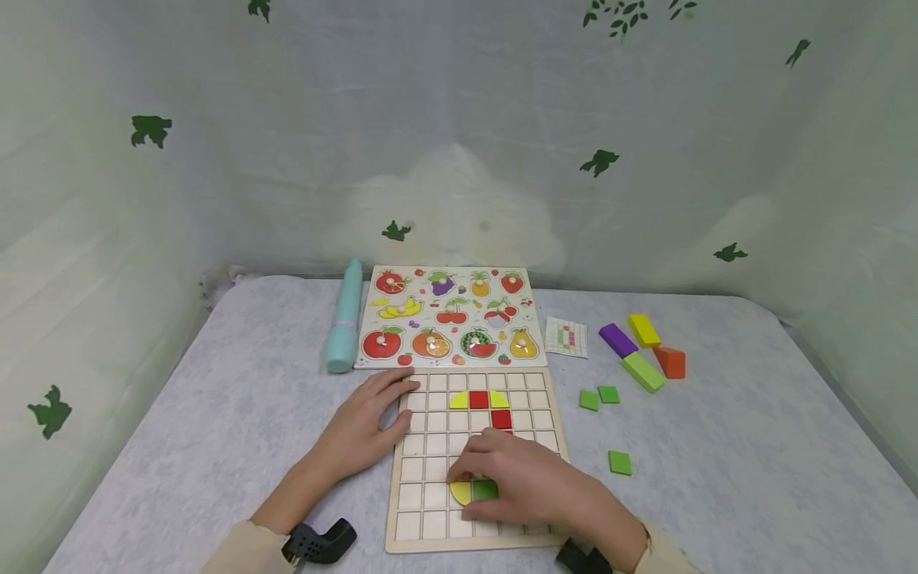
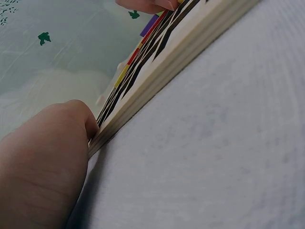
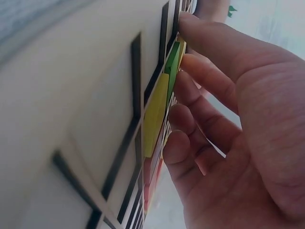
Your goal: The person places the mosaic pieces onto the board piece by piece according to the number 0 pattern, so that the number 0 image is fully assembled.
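Note:
A wooden grid board [image 1: 423, 544] lies in front of me with coloured tiles in some cells. My left hand [image 1: 362, 424] rests on its left edge, fingers over the frame and thumb along the side. Over the lower middle of the board, my right hand [image 1: 519, 478] pinches a yellow rounded tile [image 1: 460, 493] between thumb and forefinger. Beside that piece lies a green square tile [image 1: 484, 489], and another yellow tile [image 3: 156, 119] shows in the right wrist view. Higher up, a red square tile [image 1: 478, 399] sits between two yellow rounded ones, with another red tile [image 1: 501, 418] below.
Behind the board lies a fruit puzzle [image 1: 466, 321], with a turquoise bottle-shaped object [image 1: 344, 323] at its left. To the right are a pattern card [image 1: 566, 337], loose green tiles [image 1: 620, 462], and purple [image 1: 618, 340], yellow [image 1: 644, 330], orange [image 1: 671, 363] and light green blocks [image 1: 643, 372].

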### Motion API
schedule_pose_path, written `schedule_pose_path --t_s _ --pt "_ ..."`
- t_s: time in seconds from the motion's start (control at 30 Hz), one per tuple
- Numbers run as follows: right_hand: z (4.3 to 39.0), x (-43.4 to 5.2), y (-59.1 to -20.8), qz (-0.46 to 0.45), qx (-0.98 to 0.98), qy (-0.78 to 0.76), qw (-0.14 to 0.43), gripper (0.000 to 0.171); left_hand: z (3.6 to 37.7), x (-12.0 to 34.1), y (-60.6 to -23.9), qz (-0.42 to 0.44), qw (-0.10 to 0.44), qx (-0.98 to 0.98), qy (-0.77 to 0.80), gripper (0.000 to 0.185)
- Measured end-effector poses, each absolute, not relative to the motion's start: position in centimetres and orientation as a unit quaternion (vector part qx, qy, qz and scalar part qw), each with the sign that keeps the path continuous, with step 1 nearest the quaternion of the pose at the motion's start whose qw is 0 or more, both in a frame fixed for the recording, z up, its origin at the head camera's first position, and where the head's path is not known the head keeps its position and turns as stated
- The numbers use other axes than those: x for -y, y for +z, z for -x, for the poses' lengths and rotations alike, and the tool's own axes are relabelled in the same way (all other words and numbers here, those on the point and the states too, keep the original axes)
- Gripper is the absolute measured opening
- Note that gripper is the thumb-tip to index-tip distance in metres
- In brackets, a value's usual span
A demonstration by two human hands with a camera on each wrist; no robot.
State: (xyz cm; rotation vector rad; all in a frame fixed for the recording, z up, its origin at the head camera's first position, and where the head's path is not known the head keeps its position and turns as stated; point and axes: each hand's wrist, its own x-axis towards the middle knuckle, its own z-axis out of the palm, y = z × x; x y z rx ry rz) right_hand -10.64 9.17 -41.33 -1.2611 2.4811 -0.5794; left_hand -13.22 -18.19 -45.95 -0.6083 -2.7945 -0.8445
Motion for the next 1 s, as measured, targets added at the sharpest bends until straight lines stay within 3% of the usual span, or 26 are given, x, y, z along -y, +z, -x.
schedule_pose_path --t_s 0.4,0.63,1.0 --pt "10.8 -9.6 -40.9 0.453 -0.861 -0.195 0.127 0.027 13.2 18.3 -46.0 0.205 0.09 0.932 -0.285 0.043" --pt "11.5 -11.4 -39.3 0.38 -0.89 -0.207 0.145 0.033 13.0 18.4 -46.1 0.205 0.093 0.931 -0.288 0.042" --pt "15.0 -17.7 -38.1 0.281 -0.926 -0.227 0.108 0.039 13.1 18.3 -46.1 0.207 0.092 0.93 -0.29 0.042"
